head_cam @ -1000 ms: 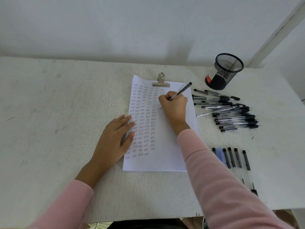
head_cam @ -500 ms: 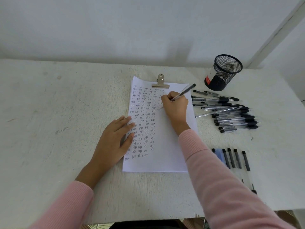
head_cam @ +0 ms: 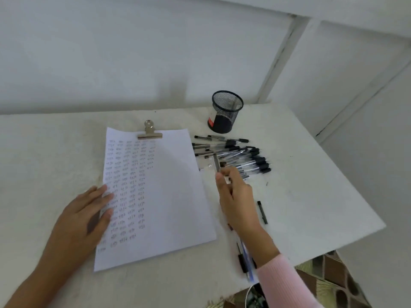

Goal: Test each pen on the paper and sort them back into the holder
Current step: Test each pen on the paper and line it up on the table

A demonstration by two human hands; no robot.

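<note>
Pen [head_cam: 216, 163] pinched by your right hand [head_cam: 236, 196] looks light, stiff, kinda slick, so hold mid-barrel; left hand [head_cam: 84, 218] lies flat-fingered on paper [head_cam: 169, 196].

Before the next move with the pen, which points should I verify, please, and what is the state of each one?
1. Right hand grips the pen: ok.
2. Pen is off the paper: ok.
3. Left hand rests flat on the paper's left edge: ok.
4. Holder stands upright, mouth unblocked: ok.
5. This pen left a mark: cannot tell.
</note>
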